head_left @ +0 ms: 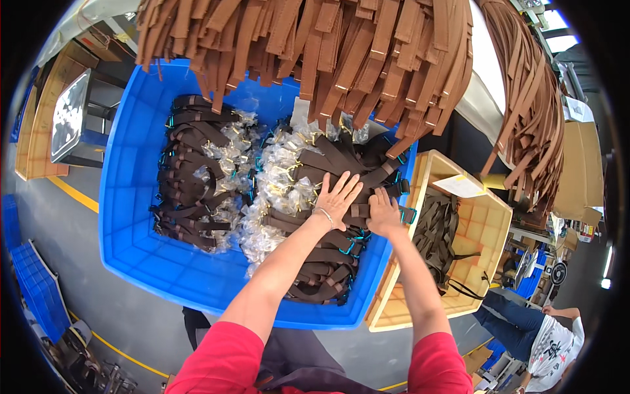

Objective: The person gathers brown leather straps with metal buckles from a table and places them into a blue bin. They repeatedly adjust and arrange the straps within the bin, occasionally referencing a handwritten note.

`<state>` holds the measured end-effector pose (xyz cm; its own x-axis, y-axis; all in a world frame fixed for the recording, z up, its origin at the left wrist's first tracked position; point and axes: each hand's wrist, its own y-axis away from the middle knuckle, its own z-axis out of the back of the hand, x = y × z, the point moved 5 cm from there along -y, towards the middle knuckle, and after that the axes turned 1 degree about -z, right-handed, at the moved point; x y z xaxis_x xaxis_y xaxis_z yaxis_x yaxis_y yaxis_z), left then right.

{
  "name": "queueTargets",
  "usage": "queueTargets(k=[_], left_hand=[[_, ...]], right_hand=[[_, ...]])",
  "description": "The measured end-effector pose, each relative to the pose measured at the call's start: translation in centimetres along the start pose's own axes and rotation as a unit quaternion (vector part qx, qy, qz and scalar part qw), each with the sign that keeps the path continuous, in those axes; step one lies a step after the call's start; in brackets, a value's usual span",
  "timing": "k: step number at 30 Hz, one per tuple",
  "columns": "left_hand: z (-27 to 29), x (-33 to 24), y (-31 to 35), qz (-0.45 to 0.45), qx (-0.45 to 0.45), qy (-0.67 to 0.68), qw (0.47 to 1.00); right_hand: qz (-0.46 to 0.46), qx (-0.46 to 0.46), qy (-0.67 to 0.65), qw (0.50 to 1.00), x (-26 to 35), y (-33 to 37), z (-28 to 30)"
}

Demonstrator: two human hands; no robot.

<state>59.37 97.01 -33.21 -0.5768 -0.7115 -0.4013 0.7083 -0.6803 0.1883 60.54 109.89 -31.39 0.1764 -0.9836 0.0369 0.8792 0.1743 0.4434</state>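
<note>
Both forearms enter from the lower edge over the near rim of the blue bin [131,256]. The left hand [338,197] lies flat, fingers spread, pressing on the stack of dark brown straps [328,256]; it grips nothing. The right hand [384,211], just beside it, is curled over strap ends at the bin's right wall; whether it pinches one cannot be told. The stack runs lengthwise away from the person, directly beneath both hands. Beyond, tan straps [367,52] hang overhead.
</note>
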Motion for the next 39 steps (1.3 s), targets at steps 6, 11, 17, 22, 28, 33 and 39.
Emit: queueTargets(k=[6,11,17,22,28,33,39], left_hand=[[-4.0,0.5,1.1,0.033,0.008,0.049,0.998],[-5.0,0.7,0.8,0.025,-0.004,0.068,0.997],[-5.2,1.2,1.1,0.027,-0.023,0.083,0.996],[-5.2,1.1,1.0,0.023,-0.022,0.088,0.996],[-5.1,1.0,1.1,0.022,-0.009,0.090,0.996],[-5.2,1.1,1.2,0.021,-0.023,0.090,0.995],[-5.7,1.4,1.5,0.018,-0.034,0.089,0.995]], right_hand=[[0.018,-0.270,-0.081,0.959,-2.0,-9.2,8.5],[0.024,-0.329,0.072,0.941,-1.6,-15.4,5.5],[0.015,-0.351,0.081,0.933,0.0,-16.5,3.9],[0.000,-0.335,0.045,0.941,-0.2,-16.3,2.6],[-0.049,-0.298,0.042,0.952,-0.5,-17.3,3.4],[-0.042,-0.334,0.006,0.942,-0.6,-17.1,3.3],[-0.116,-0.347,-0.085,0.927,-1.6,-17.5,2.3]])
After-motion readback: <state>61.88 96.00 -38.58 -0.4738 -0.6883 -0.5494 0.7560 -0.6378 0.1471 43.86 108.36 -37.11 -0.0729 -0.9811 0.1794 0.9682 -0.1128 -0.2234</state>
